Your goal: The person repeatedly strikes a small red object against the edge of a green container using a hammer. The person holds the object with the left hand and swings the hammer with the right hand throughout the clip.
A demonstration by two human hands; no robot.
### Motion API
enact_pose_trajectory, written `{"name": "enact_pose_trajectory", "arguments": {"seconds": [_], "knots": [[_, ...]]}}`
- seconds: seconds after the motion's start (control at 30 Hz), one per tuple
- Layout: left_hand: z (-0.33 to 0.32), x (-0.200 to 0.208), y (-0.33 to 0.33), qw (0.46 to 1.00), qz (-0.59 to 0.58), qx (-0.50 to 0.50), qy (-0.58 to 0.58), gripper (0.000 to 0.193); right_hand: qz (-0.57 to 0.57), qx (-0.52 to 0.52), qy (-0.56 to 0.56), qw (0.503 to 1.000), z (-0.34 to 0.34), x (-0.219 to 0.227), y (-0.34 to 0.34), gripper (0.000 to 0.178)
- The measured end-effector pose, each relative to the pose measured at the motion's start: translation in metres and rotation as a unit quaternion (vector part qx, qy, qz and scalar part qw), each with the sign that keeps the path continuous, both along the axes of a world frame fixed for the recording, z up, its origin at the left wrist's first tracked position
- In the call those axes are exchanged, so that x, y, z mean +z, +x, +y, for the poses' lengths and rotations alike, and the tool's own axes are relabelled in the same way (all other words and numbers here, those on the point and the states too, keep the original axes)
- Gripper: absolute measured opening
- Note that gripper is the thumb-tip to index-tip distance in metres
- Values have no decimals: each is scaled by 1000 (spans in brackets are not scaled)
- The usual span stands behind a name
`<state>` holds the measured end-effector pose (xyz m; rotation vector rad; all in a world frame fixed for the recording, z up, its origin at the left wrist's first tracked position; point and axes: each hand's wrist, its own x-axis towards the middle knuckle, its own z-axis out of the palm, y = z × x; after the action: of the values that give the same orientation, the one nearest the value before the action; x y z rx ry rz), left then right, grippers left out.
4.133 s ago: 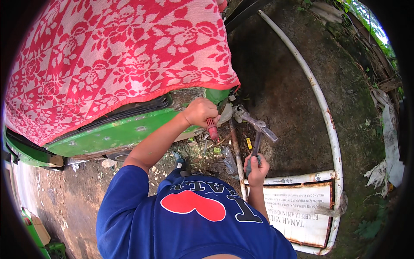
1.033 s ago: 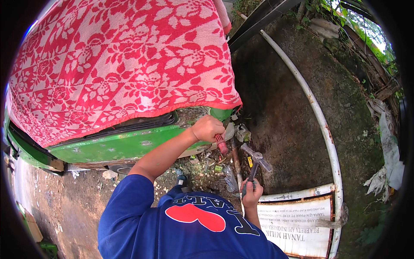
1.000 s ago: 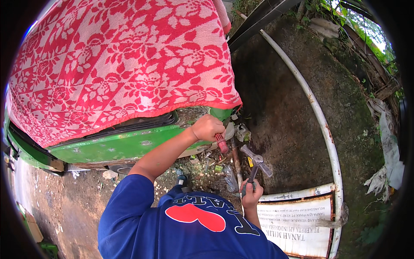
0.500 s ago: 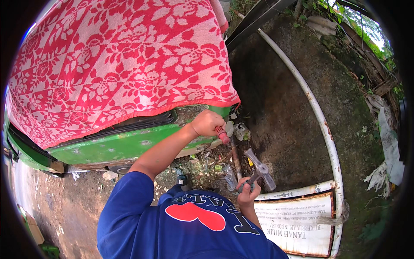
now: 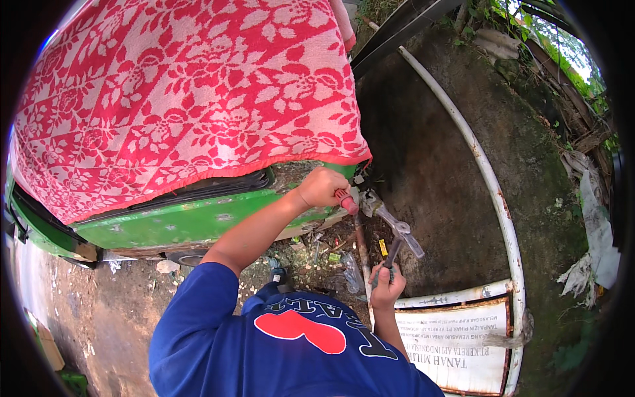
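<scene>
My left hand (image 5: 322, 187) is shut on a red-handled tool (image 5: 346, 201), held against the lower edge of a green vehicle body (image 5: 178, 225). The tool's tip is hidden by the hand and by grey metal parts. My right hand (image 5: 387, 288) grips the dark handle of a hammer-like tool (image 5: 401, 237). Its long grey metal head lies right beside the red-handled tool. My blue shirt (image 5: 284, 344) fills the bottom of the view.
A red and white floral cloth (image 5: 178, 99) covers the vehicle. A curved white pipe (image 5: 486, 178) runs along a mossy concrete surface (image 5: 430, 145). A rusty-framed white signboard (image 5: 456, 337) lies at lower right. Litter and a rusty rod (image 5: 360, 251) lie on the dirt.
My right hand has swung the hammer-like tool down and back up toward the red-handled tool. My left hand has stayed at the vehicle's edge.
</scene>
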<state>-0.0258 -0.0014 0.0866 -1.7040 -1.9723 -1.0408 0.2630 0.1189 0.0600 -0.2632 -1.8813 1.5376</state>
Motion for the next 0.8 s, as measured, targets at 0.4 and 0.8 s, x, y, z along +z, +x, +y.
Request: {"name": "enact_pose_trajectory", "arguments": {"seconds": [0.4, 0.8], "knots": [[-2, -14, 22, 995, 32, -65, 70, 18, -43, 19, -85, 995, 12, -16, 9, 34], [-17, -23, 19, 986, -28, -14, 164, 25, -99, 20, -63, 993, 18, -14, 14, 31]]}}
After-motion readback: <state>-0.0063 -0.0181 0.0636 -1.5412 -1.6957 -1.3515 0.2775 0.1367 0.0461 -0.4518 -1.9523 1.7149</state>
